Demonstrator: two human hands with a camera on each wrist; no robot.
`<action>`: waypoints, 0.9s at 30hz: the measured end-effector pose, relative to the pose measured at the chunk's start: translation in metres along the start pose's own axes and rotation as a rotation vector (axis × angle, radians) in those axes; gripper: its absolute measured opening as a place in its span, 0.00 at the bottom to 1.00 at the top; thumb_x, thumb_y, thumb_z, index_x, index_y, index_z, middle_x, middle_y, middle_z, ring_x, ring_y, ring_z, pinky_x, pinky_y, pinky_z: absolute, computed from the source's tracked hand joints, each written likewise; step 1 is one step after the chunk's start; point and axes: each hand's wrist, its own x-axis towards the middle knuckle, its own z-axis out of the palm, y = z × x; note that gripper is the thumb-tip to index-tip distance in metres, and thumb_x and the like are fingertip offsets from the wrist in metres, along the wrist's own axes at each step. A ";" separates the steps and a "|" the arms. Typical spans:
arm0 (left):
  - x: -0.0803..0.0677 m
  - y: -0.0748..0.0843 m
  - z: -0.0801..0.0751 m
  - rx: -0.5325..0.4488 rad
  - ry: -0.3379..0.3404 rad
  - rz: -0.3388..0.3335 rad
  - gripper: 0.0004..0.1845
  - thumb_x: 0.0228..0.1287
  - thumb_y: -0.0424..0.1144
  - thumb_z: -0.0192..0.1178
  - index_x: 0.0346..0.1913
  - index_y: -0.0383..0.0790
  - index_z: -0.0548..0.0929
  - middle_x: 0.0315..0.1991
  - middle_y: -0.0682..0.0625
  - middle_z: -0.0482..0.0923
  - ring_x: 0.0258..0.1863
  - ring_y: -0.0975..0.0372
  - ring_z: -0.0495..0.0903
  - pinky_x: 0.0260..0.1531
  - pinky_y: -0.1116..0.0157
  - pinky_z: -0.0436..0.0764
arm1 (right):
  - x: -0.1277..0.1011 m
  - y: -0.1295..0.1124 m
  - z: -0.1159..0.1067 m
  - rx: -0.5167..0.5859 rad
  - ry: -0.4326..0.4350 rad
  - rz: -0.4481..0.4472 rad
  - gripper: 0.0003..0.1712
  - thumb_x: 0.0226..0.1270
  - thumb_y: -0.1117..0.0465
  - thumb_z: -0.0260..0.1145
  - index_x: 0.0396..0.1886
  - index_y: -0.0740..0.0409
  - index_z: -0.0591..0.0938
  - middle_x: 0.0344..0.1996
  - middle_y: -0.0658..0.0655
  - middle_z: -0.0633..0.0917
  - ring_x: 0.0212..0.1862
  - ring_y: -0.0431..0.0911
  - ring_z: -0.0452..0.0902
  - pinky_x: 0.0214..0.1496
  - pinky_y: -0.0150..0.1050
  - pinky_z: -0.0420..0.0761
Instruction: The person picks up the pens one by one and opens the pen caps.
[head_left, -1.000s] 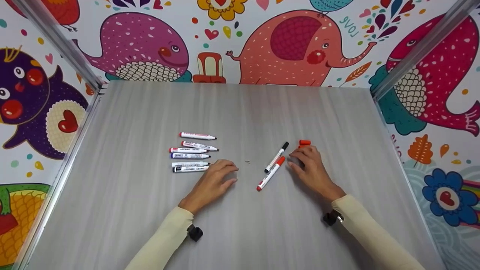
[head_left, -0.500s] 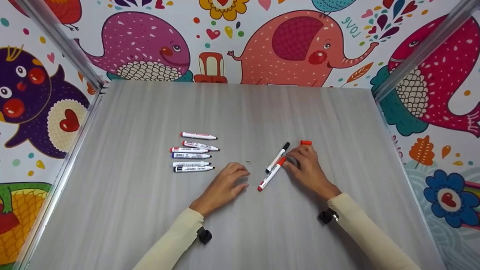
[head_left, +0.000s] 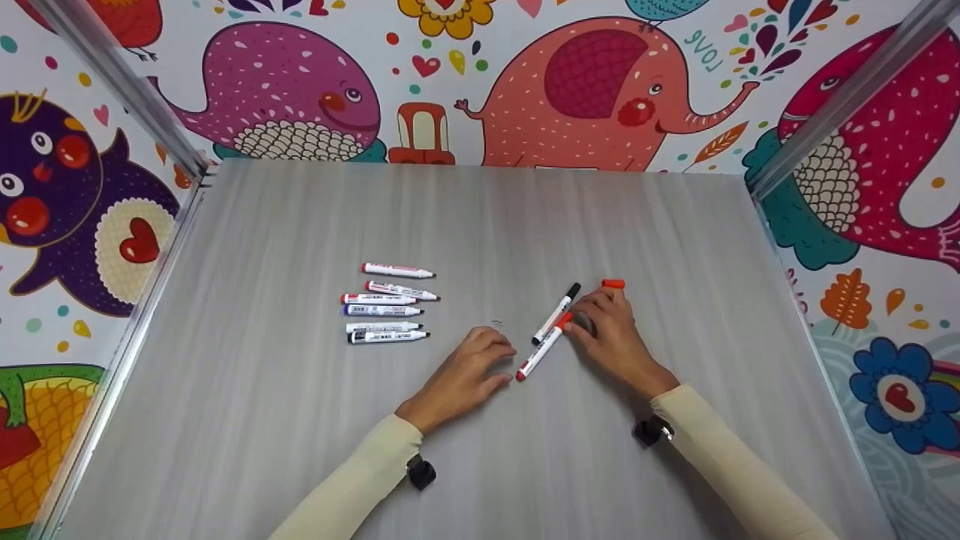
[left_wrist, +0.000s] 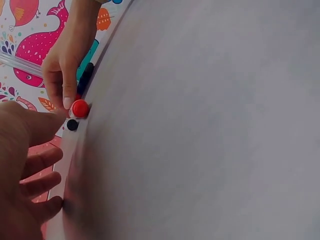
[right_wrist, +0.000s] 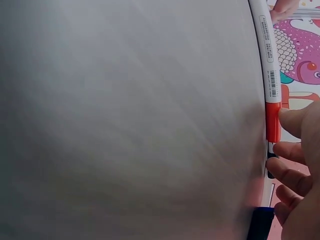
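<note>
A red-capped white marker (head_left: 541,347) lies slanted on the grey table (head_left: 480,225), beside a black-capped marker (head_left: 556,313). My right hand (head_left: 600,330) rests on the table, fingertips touching the red cap (right_wrist: 273,122). My left hand (head_left: 480,364) lies flat with relaxed fingers, its tips just short of the marker's red tail end (left_wrist: 80,108). In the left wrist view the black marker's end (left_wrist: 72,125) sits beside that tail. A loose orange cap (head_left: 613,283) lies just beyond my right fingers.
Several uncapped markers (head_left: 386,304) lie in a tidy row left of my left hand. A dark blue cap-like piece (right_wrist: 261,222) shows near my right fingers. Metal rails and cartoon-printed walls (head_left: 585,82) bound the table on three sides.
My left hand slid right from beside the marker row to the red marker's tail. My right hand shifted left until its fingertips reached the red cap. The markers have not moved.
</note>
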 end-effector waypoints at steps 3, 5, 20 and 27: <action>0.001 0.002 0.004 0.026 -0.010 -0.009 0.19 0.67 0.34 0.79 0.58 0.34 0.90 0.58 0.46 0.84 0.65 0.52 0.77 0.70 0.54 0.77 | 0.000 -0.002 0.000 -0.008 -0.009 0.008 0.13 0.67 0.62 0.83 0.45 0.64 0.91 0.46 0.61 0.87 0.58 0.62 0.73 0.67 0.62 0.66; 0.002 0.003 0.007 0.049 -0.011 -0.012 0.18 0.67 0.35 0.79 0.57 0.35 0.90 0.58 0.46 0.84 0.65 0.51 0.77 0.71 0.53 0.76 | 0.001 -0.003 0.000 -0.010 -0.012 0.008 0.13 0.67 0.62 0.82 0.46 0.64 0.91 0.46 0.61 0.87 0.58 0.62 0.73 0.68 0.62 0.66; 0.005 0.007 0.019 0.164 0.018 0.004 0.16 0.65 0.37 0.80 0.53 0.40 0.92 0.58 0.46 0.84 0.67 0.49 0.75 0.74 0.50 0.71 | 0.000 -0.006 0.003 -0.001 -0.021 0.024 0.13 0.70 0.61 0.81 0.47 0.65 0.90 0.48 0.62 0.87 0.60 0.63 0.72 0.68 0.63 0.64; 0.005 0.007 0.021 0.191 0.010 0.012 0.18 0.63 0.40 0.81 0.54 0.41 0.92 0.59 0.45 0.83 0.67 0.48 0.73 0.74 0.49 0.70 | 0.000 -0.005 0.007 -0.013 -0.001 0.008 0.16 0.68 0.61 0.82 0.49 0.67 0.90 0.48 0.63 0.86 0.59 0.64 0.73 0.64 0.64 0.66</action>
